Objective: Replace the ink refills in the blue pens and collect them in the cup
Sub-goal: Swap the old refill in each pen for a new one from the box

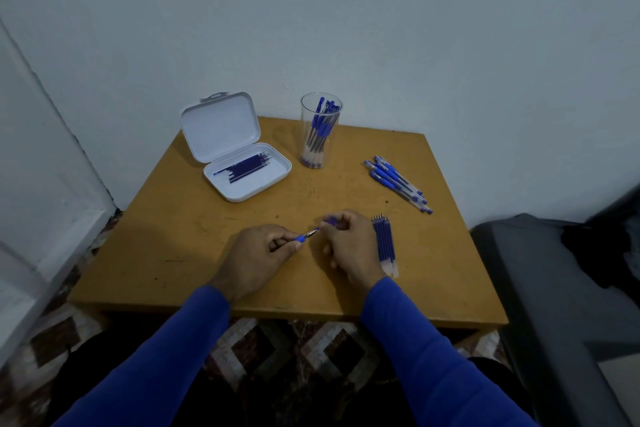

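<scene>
My left hand (261,251) grips a blue pen (305,236) whose metal tip points up and right toward my right hand (348,244). My right hand is closed around a small blue piece (330,219), likely the cap, close to that tip. A clear cup (320,130) at the back of the wooden table (180,229) holds several blue pens. An open white case (242,166) at the back left holds several dark refills. Several loose blue pens (398,182) lie at the right. A row of refills (385,243) lies just right of my right hand.
The table stands against a pale wall. A dark grey seat or cushion (561,288) is close on the right. A white door frame (45,218) runs down the left. Patterned floor tiles (311,347) show under the table's front edge.
</scene>
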Available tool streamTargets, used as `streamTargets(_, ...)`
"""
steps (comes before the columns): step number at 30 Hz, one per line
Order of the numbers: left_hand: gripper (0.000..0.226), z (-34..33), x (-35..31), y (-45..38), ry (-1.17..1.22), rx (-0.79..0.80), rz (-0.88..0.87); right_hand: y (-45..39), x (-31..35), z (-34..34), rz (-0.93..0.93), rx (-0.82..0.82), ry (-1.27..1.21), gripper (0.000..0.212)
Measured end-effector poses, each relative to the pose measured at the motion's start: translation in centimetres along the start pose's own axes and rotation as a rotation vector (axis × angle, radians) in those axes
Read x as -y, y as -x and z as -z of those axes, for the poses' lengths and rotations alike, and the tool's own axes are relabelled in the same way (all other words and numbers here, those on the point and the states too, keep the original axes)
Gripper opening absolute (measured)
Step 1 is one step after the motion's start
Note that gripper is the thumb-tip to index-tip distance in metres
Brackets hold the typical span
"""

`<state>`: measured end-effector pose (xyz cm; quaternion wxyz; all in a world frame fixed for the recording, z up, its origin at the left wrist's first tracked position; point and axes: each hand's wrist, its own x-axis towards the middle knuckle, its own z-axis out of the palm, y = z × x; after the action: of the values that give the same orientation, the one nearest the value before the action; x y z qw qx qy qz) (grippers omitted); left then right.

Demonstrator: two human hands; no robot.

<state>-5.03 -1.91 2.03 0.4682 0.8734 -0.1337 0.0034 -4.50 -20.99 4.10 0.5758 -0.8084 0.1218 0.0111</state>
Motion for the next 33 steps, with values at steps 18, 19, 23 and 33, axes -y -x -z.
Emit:
streamTargets(18,0.025,-0.6,1.0,0.7,-0.149,-0.139,-0.119,-0.7,-0.1,-1.4,0.105,-0.078,0.279,0.020)
streamTargets(19,0.025,-0.6,1.0,0.7,-0.140,-0.143,-0.117,-0.5,-0.2,-1.2,0.124,-0.079,0.253,0.019)
streamTargets(23,0.025,-0.6,0.9,0.7,-0.158,-0.137,-0.133,0.0,-0.5,-0.5,0.132,0.034,0.179,0.035)
streamTargets(33,0.032,-0.5,0.8,1.1,-0.147,-0.127,-0.183,0.9,0.3,0.8,0.046,0.271,0.070,0.030)
